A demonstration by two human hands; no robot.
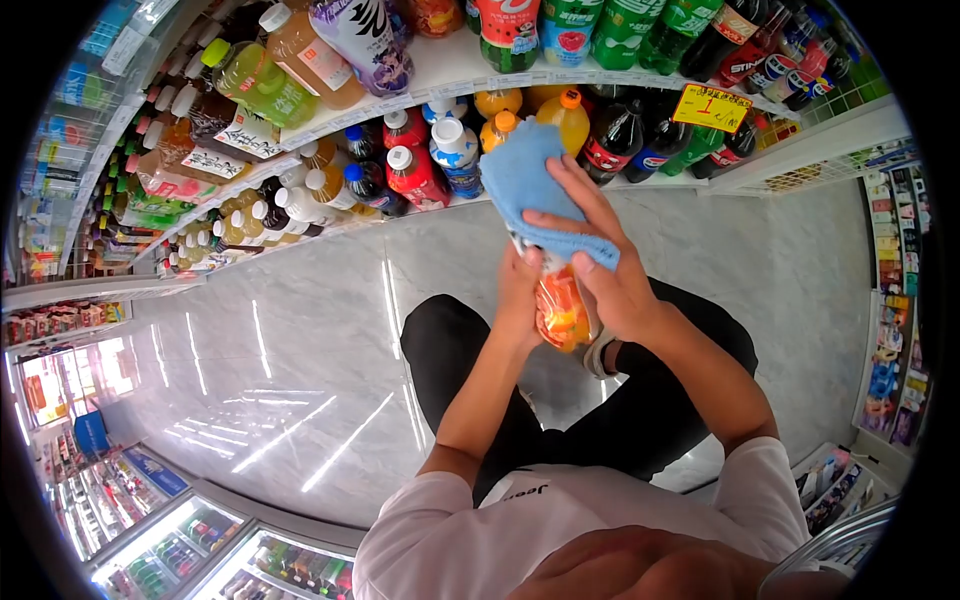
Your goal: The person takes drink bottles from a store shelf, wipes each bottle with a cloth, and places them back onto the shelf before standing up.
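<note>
Orange bottle [563, 312] is held up in the air by both hands, above the floor [300, 350] and in front of the lower shelf row. It is slightly tilted, and its upper part is hidden under a blue cloth [532, 175], so one cannot see its cap. The left hand [515, 292] is closed around the left side of the bottle, just below the cloth; the fingers behind the bottle are hidden, and their exact position one cannot tell. The right hand [618, 280] is half closed, with its fingers spread and bent over the cloth, which it holds against the bottle. The person's knees, in black trousers [447, 345], are bent and wide apart on the two sides of the forearms.

Near the cloth, on the lower row, stand a yellow drink bottle [563, 128] with an orange cap, a dark cola bottle [612, 140], and a blue-and-white bottle [456, 160]. A yellow price sign [711, 108] is fixed at the shelf edge [590, 78], to the right. On the upper shelf a purple-and-white bottle [362, 48] leans beside other drinks.
</note>
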